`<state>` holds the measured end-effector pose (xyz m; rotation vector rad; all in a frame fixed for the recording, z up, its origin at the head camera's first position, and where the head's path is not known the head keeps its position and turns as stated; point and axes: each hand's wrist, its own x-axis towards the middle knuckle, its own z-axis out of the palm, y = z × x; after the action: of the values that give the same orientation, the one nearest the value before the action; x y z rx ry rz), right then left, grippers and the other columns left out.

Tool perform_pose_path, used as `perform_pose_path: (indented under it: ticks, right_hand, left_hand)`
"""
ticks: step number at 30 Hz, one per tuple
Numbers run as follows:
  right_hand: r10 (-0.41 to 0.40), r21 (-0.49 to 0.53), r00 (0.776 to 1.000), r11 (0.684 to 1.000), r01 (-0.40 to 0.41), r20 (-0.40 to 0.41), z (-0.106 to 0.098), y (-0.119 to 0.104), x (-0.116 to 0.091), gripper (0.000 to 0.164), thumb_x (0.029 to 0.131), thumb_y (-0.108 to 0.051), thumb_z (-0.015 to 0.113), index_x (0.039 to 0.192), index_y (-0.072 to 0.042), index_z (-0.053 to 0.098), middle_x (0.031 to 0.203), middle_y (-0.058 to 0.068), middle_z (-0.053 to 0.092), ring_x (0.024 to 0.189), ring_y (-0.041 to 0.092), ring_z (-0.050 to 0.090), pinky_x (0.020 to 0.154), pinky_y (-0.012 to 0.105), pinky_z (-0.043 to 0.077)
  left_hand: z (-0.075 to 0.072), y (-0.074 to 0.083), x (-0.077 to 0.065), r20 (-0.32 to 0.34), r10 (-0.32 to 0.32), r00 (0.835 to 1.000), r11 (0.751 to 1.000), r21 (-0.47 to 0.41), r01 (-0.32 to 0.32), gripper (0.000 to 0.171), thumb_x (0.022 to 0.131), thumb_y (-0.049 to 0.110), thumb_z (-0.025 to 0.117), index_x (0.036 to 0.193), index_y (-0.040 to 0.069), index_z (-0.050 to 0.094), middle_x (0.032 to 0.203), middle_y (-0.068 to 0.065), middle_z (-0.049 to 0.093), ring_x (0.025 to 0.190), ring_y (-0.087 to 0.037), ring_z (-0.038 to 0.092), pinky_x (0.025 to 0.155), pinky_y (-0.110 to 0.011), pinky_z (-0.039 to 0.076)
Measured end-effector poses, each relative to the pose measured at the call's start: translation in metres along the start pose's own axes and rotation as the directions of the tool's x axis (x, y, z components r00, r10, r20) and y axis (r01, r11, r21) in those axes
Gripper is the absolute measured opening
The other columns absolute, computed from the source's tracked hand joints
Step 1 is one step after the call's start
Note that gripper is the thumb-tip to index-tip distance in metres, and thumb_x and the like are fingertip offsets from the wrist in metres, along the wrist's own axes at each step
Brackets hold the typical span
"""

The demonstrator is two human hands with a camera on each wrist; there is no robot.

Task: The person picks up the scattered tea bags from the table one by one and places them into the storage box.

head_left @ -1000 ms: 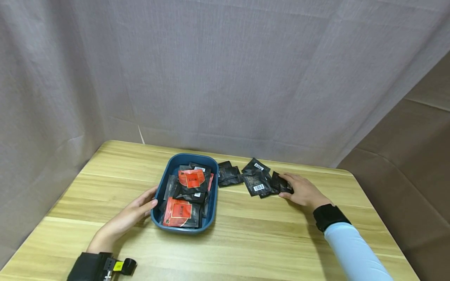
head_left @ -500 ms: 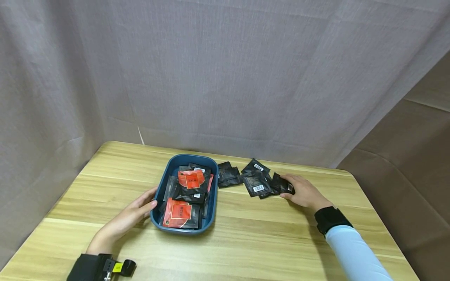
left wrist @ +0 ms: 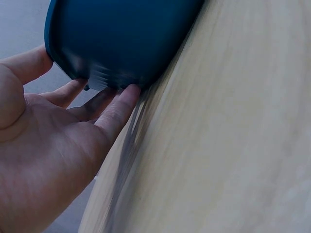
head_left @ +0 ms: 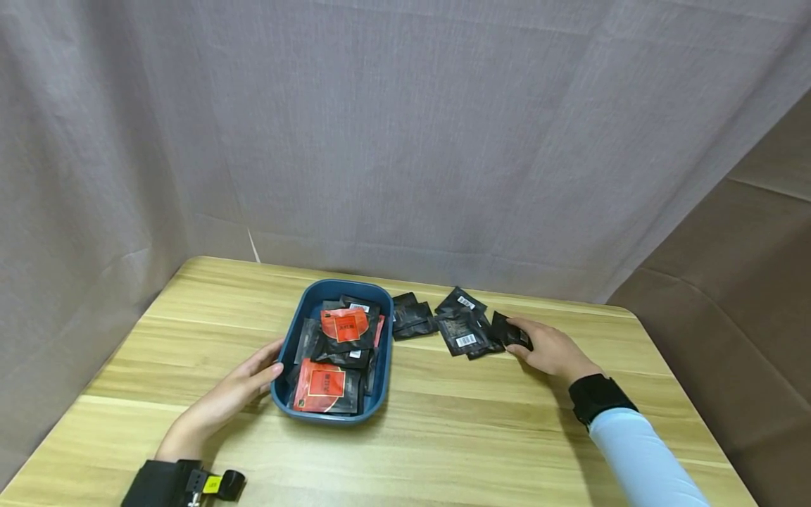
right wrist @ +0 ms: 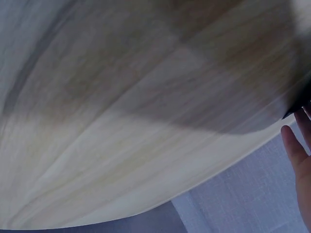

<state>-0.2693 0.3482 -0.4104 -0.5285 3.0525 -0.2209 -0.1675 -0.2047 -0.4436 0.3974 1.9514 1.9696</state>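
Note:
A blue plastic basket (head_left: 385, 394) stands left of centre on the table with black-and-orange tea sachets (head_left: 326, 384) lying in it. My left hand (head_left: 237, 384) holds its left side, thumb at the rim and fingers against the outer wall, as the left wrist view also shows. At the right, my right hand (head_left: 551, 348) pinches a black tea sachet (head_left: 509, 331) between thumb and fingers, its lower edge close over the pile. In the right wrist view only part of this hand (right wrist: 303, 155) shows at the right edge, with a dark corner of the sachet.
Several black sachets with barcode labels (head_left: 461, 331) lie overlapping just left of my right hand. More black sachets (head_left: 413, 320) lie against the basket's right side. A grey curtain (head_left: 405, 141) hangs behind the back edge of the wooden table (head_left: 443, 436).
My right hand has shifted slightly right, and the sachet in it has tilted and slid a little off the pile. The left hand and basket stay put.

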Motion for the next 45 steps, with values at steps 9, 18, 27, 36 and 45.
perform_pose_path:
  ticks: [9, 18, 27, 36, 45]
  right_hand:
    - [-0.044, -0.054, 0.995, 0.998, 0.039, -0.093, -0.006, -0.002, 0.006, 0.042, 0.108, -0.024, 0.041, 0.142, -0.001, 0.050, 0.130, 0.027, 0.060, 0.113, 0.047, 0.058, 0.094, 0.061, 0.045]
    - [0.027, -0.066, 0.992, 0.997, -0.035, -0.124, -0.014, -0.004, 0.014, 0.039, 0.102, -0.010, 0.050, 0.139, 0.001, 0.049, 0.108, 0.034, 0.065, 0.090, 0.049, 0.065, 0.073, 0.061, 0.051]
    - [0.040, -0.033, 0.973, 0.998, -0.049, -0.225, -0.019, -0.005, 0.013, 0.037, 0.099, -0.005, 0.053, 0.135, 0.000, 0.053, 0.102, 0.032, 0.066, 0.086, 0.048, 0.065, 0.068, 0.060, 0.050]
    - [0.034, 0.005, 0.912, 0.999, -0.035, -0.408, -0.017, -0.026, 0.008, 0.035, 0.098, -0.004, 0.054, 0.132, 0.000, 0.058, 0.105, 0.029, 0.068, 0.087, 0.047, 0.065, 0.069, 0.060, 0.049]
    - [-0.042, 0.060, 0.833, 0.994, 0.090, -0.552, -0.009, -0.071, 0.012, 0.029, 0.094, -0.001, 0.063, 0.123, 0.000, 0.066, 0.100, 0.023, 0.071, 0.086, 0.042, 0.067, 0.068, 0.056, 0.051]
  left_hand:
    - [-0.001, 0.000, 0.001, 0.006, 0.006, 1.000, 1.000, 0.003, -0.006, 0.065, 0.107, 0.020, 0.042, 0.155, -0.007, 0.007, 0.159, -0.032, 0.007, 0.143, -0.046, 0.014, 0.098, -0.013, 0.037]
    - [-0.002, -0.001, 0.003, -0.004, 0.004, 1.000, 1.000, -0.004, -0.004, 0.066, 0.107, 0.019, 0.042, 0.155, -0.007, 0.007, 0.159, -0.033, 0.007, 0.143, -0.045, 0.014, 0.098, -0.013, 0.038]
    - [-0.002, -0.001, 0.002, -0.004, 0.004, 1.000, 1.000, -0.007, -0.004, 0.064, 0.107, 0.018, 0.042, 0.155, -0.008, 0.007, 0.159, -0.033, 0.007, 0.143, -0.046, 0.014, 0.098, -0.013, 0.038]
    - [-0.001, -0.001, 0.000, -0.003, -0.005, 1.000, 1.000, 0.011, 0.005, 0.064, 0.107, 0.019, 0.043, 0.156, -0.005, 0.009, 0.159, -0.032, 0.008, 0.143, -0.046, 0.014, 0.098, -0.013, 0.037]
    - [-0.001, -0.001, 0.001, 0.008, 0.007, 1.000, 1.000, 0.007, -0.007, 0.063, 0.107, 0.017, 0.042, 0.155, -0.006, 0.008, 0.159, -0.033, 0.009, 0.143, -0.046, 0.016, 0.098, -0.014, 0.038]
